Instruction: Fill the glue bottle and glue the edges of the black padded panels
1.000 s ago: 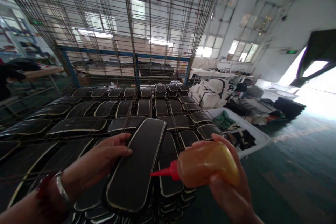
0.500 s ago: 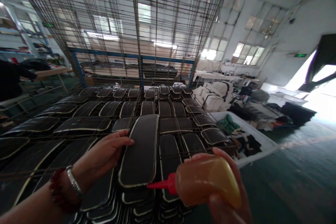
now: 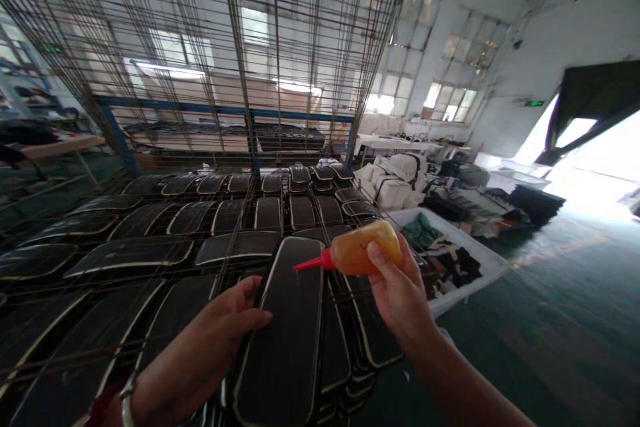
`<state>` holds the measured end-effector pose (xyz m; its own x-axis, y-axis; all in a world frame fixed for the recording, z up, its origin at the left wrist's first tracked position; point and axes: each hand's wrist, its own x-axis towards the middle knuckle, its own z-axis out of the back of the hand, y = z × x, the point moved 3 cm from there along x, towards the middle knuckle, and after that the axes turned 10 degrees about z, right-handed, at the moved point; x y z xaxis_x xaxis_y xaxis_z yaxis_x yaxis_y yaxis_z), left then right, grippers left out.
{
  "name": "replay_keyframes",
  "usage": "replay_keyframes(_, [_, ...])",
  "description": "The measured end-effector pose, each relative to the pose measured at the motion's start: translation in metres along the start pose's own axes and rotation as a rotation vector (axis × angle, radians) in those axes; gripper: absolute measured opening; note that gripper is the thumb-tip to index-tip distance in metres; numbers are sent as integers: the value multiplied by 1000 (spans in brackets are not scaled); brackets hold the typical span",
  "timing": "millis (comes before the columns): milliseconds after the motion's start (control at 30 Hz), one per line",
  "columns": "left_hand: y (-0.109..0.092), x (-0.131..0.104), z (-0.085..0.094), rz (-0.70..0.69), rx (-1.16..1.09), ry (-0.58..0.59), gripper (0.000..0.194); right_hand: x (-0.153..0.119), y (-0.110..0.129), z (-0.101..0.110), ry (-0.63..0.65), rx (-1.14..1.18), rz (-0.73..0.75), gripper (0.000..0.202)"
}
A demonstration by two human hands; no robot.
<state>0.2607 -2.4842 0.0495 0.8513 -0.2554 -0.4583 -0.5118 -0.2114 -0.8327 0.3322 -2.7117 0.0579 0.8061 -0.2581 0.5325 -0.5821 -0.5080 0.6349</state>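
Observation:
My left hand (image 3: 227, 323) grips the left edge of a dark, rounded panel (image 3: 287, 340) with a pale border line, thumb on its face. A squeeze bottle (image 3: 367, 248) of amber liquid, probably glue, lies tilted in my right hand (image 3: 400, 287), fingers wrapped round it. Its red nozzle (image 3: 313, 261) points left, the tip over the upper part of the panel. A thin pale strand seems to hang below the tip. More dark panels (image 3: 133, 255) of the same kind lie in rows around and behind the held one.
A wire mesh rack (image 3: 235, 33) rises, tilted, beyond the rows, and thin wires cross the panels. On the right, a white bin (image 3: 480, 273) holds green and black fabric scraps. White bundles (image 3: 393, 180) are piled behind it.
The bottle has moved up, from the panel's lower edge to its upper part. The held panel has shifted down and slightly right. My view has turned a little to the right.

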Motion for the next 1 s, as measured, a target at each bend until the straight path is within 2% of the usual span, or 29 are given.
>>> replay_keyframes(133, [0, 2, 2, 13, -23, -62, 67, -12, -3, 1, 59, -66, 18, 57])
replay_keyframes(233, [-3, 3, 5, 23, -14, -123, 69, -21, 2, 5, 172, -53, -63, 58])
replay_keyframes(333, [-6, 5, 6, 19, 6, -110, 69, -20, 12, 12, 285, -51, -126, 56])
replay_keyframes(400, [-7, 5, 7, 10, 6, -86, 68, -14, 20, 16, 314, -98, -74, 57])
replay_keyframes(533, [-5, 7, 6, 8, -21, -63, 66, -7, 30, 17, 293, -223, 139, 60])
replay_keyframes(600, [-5, 10, 5, 3, -23, -38, 66, -11, 29, 15, 276, -207, 152, 62])
replay_keyframes(633, [-5, 11, 6, 0, -20, -43, 66, -15, 26, 14, 263, -159, 112, 63])
replay_keyframes(700, [-6, 13, 9, -15, -32, -95, 66, -23, 15, 16, 190, -12, -80, 64])
replay_keyframes(767, [-7, 15, 13, -40, -85, -171, 66, -31, -1, 21, 36, 159, -369, 58])
replay_keyframes(833, [-9, 17, 15, -66, -147, -186, 66, -37, -15, 25, -153, 306, -585, 52])
replay_keyframes(900, [-9, 21, 13, -77, -188, -169, 65, -39, -25, 23, -284, 430, -637, 48])
replay_keyframes(1000, [-6, 31, 5, -100, -219, -147, 62, -38, -30, 13, -391, 551, -604, 41])
